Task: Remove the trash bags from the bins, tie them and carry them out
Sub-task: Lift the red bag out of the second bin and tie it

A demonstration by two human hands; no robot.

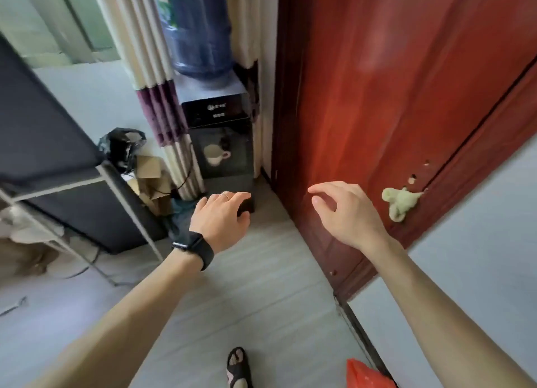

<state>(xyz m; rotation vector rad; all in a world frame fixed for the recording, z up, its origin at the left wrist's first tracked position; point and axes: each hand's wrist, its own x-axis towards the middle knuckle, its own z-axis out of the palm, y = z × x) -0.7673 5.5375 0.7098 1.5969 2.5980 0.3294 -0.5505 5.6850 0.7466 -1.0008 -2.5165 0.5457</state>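
One dark sandal (239, 371) is standing on the smooth grey floor (261, 300). Just beside it, at the bottom edge by the door, a shiny red bag (363, 376) of thin plastic is poking into view. Only its pointy top is showing.

Two bare arms are reaching forward. The left hand (220, 219) is wearing one black watch (193, 249) and one thin ring (225, 195). Its fingers are bending a little and holding nothing. The right hand (345, 213) is hanging in the air near the door, fingers loosely curved, and it is holding nothing too.

One big door (392, 82) of shiny red-brown wood is filling the right side. A soft, lumpy green thing (399, 201) is sticking out at its edge.

Past the left hand, one boxy black water machine (220, 143) is standing in the corner. One round blue bottle (200, 30) is sitting on top, and one pale cup (213, 155) is sitting inside. A striped cream and purple curtain (151, 67) is hanging beside it.

Farther left, one crinkly black bag (122, 146) is sitting on the floor, touching some brown cardboard (151, 178) and a dark cloth cabinet (43, 126). That is making two bags in all, well apart from each other.
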